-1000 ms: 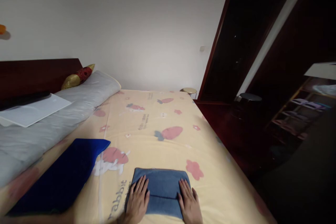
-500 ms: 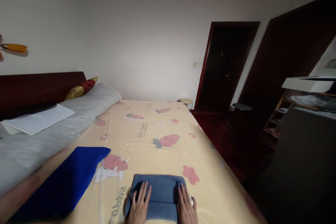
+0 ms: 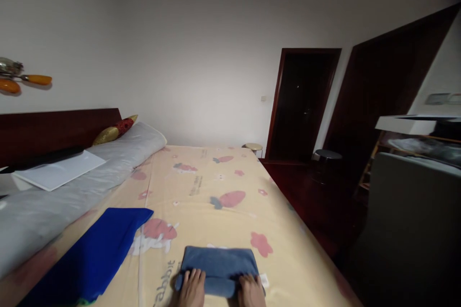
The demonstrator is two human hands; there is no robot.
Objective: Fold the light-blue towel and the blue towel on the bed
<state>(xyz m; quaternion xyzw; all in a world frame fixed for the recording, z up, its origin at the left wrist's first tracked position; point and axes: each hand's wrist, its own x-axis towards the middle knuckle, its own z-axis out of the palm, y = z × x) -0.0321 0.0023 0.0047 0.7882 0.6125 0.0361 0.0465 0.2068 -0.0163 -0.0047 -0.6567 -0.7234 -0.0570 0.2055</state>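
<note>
A folded blue-grey cloth (image 3: 219,259) lies on the bed in front of me, with a thick fold or roll along its near edge. My left hand (image 3: 193,288) is at the left end of that roll, fingers curled over it. At the right end, my right hand (image 3: 251,290) has its fingers bent over the same roll. Both thumbs are hidden or hard to make out. A small white tag (image 3: 264,279) sticks out beside the right hand. Off to the left, a bright blue cloth (image 3: 97,249) lies on the sheet, apart from both hands.
The bed has a yellow sheet (image 3: 201,220) printed with carrots and rabbits. Along the left run a grey wrapped roll of bedding (image 3: 118,153) and a white flat panel (image 3: 61,170). Stools (image 3: 327,154) and a dark cabinet (image 3: 410,211) stand right of the bed.
My hands, earlier flat with fingers stretched on the cloth, now curl over its near edge. The cloth's near part has been rolled or folded away from me. The view has tilted slightly up.
</note>
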